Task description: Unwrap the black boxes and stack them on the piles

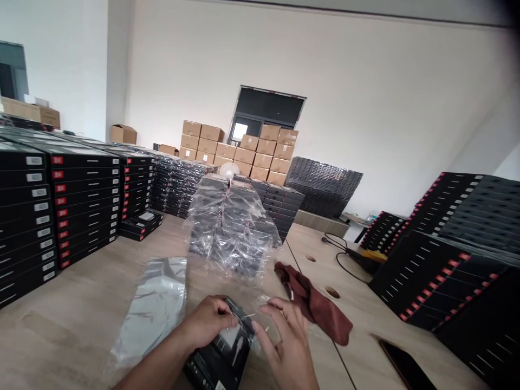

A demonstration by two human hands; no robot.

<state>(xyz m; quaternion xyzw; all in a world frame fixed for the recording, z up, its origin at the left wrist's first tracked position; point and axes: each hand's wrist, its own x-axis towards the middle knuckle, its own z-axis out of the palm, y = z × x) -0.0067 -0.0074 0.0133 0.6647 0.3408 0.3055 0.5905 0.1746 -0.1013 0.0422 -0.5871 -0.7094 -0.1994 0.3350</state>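
Box (229, 355), partly behind the left hand (209, 323), is cut off below.

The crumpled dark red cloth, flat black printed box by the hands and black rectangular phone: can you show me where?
Crumpled dark red cloth (319, 307), head view: its folded middle.
Flat black printed box (226, 355), head view: its upper face.
Black rectangular phone (406, 364), head view: its dark upper face.

A white wall (182, 49) fills the upper frame; a vertical wall edge (107, 70) stands at upper left. A dark-framed window (272, 105) is located at upper centre; a second window (14, 73) meets the left edge. Lighting is diffuse. A wood-grain table (89, 309) spans the lower frame, with a dark seam (343, 365) right of centre.
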